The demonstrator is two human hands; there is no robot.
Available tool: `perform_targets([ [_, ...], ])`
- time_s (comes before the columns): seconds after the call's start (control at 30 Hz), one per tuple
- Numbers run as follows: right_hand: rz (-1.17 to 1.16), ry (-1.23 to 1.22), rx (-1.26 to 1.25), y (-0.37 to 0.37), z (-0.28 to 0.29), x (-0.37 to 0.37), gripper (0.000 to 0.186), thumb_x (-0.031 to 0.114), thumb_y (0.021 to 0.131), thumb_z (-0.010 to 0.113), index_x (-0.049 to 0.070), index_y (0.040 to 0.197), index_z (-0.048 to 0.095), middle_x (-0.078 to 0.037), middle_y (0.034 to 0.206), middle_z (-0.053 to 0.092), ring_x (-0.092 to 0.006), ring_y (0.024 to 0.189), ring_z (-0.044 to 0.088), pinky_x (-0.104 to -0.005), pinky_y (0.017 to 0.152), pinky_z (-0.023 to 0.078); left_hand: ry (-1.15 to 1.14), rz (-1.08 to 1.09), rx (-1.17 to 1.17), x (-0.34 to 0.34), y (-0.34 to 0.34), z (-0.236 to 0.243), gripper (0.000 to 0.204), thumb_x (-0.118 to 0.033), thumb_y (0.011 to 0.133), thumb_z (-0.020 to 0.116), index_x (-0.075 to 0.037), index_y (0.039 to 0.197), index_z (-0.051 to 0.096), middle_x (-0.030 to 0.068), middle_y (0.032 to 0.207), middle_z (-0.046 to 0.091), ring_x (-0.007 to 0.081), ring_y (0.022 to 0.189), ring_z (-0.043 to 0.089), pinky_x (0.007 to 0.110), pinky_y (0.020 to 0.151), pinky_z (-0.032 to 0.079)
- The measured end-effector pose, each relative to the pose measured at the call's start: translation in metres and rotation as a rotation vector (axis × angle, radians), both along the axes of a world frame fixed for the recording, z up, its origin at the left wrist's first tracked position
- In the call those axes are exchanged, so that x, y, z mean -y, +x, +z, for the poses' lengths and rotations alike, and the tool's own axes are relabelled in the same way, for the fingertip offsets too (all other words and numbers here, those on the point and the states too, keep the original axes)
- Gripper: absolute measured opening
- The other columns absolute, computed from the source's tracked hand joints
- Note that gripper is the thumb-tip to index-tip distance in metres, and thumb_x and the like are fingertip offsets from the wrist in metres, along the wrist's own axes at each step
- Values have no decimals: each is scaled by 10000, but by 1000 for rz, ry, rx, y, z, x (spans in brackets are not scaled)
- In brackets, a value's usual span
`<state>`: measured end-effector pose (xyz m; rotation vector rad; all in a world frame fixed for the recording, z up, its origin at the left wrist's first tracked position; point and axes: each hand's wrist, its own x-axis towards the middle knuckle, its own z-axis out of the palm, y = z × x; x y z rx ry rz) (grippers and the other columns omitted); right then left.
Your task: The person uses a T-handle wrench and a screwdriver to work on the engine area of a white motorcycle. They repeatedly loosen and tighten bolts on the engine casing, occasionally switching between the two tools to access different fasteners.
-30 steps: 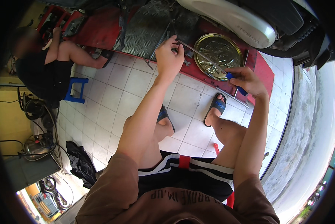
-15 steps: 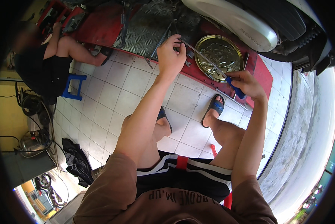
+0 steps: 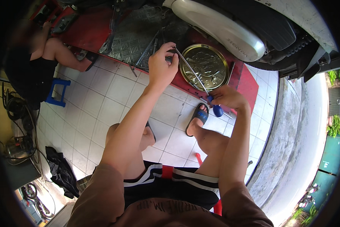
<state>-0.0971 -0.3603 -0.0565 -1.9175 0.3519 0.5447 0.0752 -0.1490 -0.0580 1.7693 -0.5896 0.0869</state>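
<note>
A long-shafted screwdriver (image 3: 191, 69) slants between my hands, its blue handle (image 3: 217, 111) toward me at the right. My right hand (image 3: 232, 97) is closed on the front of that handle, and its rounded butt sticks out below the fingers. At the shaft's far end, my left hand (image 3: 162, 65) is closed around a small dark part (image 3: 169, 58), mostly hidden by the fingers. The tip meets this part or lies close to it; I cannot tell which. Beneath the shaft is a round gold metal tray (image 3: 228, 72) with small metal pieces on it.
The tray rests on a red platform (image 3: 249, 81) with a tread-plate strip (image 3: 130, 32). A motorcycle with a silver side cover (image 3: 219, 28) stands beyond. At left, another person (image 3: 30, 81) sits by a blue stool (image 3: 58, 92). Black cloth (image 3: 60, 170) lies on the tiled floor.
The view has shifted, so the scene sits further left. The screwdriver handle has dropped toward me, and my right hand's fingers have moved toward its front. My left hand keeps its hold.
</note>
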Motion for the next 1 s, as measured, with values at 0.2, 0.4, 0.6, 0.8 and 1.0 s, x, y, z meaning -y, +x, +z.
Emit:
perform_targets([
  [0.2, 279, -54, -75, 2, 9, -19, 431, 120, 618, 788, -45, 1002, 681, -110, 869, 714, -192, 828, 664, -302, 793, 513, -177, -193, 9, 26, -45, 40, 420, -2, 825, 628, -41, 1232, 532, 142, 1136, 644, 158, 816, 681, 244, 583, 520],
  [0.4, 150, 148, 20, 1, 15, -25, 407, 37, 649, 818, -45, 1018, 668, -104, 860, 708, -176, 834, 661, -296, 792, 522, -203, -337, -88, 53, -54, 60, 516, -15, 818, 643, -112, 1297, 479, 95, 835, 652, 145, 618, 640, 256, 541, 501],
  [0.6, -77, 415, 249, 4, 32, -33, 365, -10, 685, 820, -85, 997, 647, -119, 903, 695, -146, 792, 656, -277, 722, 548, -254, -397, -103, 104, -24, 61, 544, -6, 819, 633, -146, 1321, 477, 91, 810, 638, 132, 580, 630, 273, 498, 477],
  [0.8, -258, 546, 540, 5, 37, -38, 333, 35, 704, 818, -65, 977, 656, -112, 889, 685, -186, 786, 665, -328, 718, 556, -232, -603, -444, 119, 8, 86, 567, 6, 822, 631, -120, 1346, 454, 86, 827, 647, 135, 598, 631, 251, 508, 460],
  [1.0, -202, 660, 517, 9, 46, -39, 339, 37, 702, 818, -59, 982, 654, -119, 885, 675, -213, 803, 669, -341, 746, 559, -210, -629, -451, 115, 11, 93, 575, -6, 825, 618, -116, 1355, 426, 97, 808, 658, 141, 594, 635, 247, 497, 448],
])
